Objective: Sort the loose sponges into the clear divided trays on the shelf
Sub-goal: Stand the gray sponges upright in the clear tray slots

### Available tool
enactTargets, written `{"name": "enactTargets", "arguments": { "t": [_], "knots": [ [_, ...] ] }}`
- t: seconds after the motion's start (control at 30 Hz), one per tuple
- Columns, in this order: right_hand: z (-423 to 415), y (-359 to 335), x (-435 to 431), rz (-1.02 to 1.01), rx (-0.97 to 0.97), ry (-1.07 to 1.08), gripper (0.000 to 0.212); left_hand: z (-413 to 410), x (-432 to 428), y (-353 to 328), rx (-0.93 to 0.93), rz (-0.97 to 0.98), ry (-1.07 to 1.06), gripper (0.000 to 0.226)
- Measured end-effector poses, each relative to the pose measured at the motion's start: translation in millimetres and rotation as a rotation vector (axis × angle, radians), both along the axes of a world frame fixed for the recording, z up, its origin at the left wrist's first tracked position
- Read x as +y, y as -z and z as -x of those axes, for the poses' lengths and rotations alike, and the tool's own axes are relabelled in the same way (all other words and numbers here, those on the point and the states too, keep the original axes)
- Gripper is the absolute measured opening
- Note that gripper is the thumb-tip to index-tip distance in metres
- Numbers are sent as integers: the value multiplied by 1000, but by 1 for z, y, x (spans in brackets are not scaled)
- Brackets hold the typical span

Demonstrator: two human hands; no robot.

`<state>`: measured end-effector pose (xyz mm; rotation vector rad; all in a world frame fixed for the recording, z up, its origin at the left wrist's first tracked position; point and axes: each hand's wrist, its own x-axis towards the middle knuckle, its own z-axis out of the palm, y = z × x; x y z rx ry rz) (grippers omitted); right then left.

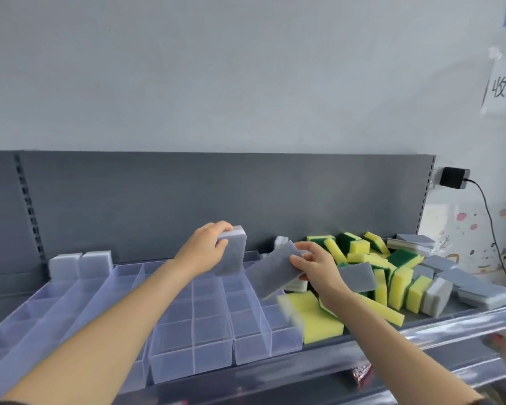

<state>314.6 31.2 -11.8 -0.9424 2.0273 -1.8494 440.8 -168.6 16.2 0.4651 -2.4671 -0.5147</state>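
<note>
Grey shelf [348, 350] against pale wall [216, 68]

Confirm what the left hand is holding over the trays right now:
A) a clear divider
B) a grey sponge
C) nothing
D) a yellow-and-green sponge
B: the left hand grips a grey sponge upright above the clear divided trays, while the right hand holds another grey sponge.

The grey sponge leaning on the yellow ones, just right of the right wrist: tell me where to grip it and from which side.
Pinch the grey sponge across its thickness at the upper edge, coming from above. It stands tilted against the yellow sponges, so its top edge is free while its lower part is hemmed in by the pile and the right hand beside it.
</note>
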Motion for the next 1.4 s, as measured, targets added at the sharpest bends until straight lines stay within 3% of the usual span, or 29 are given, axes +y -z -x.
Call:
{"name": "enactTargets", "arguments": {
  "t": [0.4, 0.83, 1.4],
  "knots": [
    [-69, -7, -103, -34, 23, -177, 16, -110, -80, -1, -10, -46, -216, 29],
    [-166, 0, -234, -29, 37, -166, 18, -232, -207, 2, -25, -108, -232, 25],
    [-192, 6, -328, -152, 219, -166, 29, -260, -273, 23, -41, -229, -229, 25]
  ]
}}
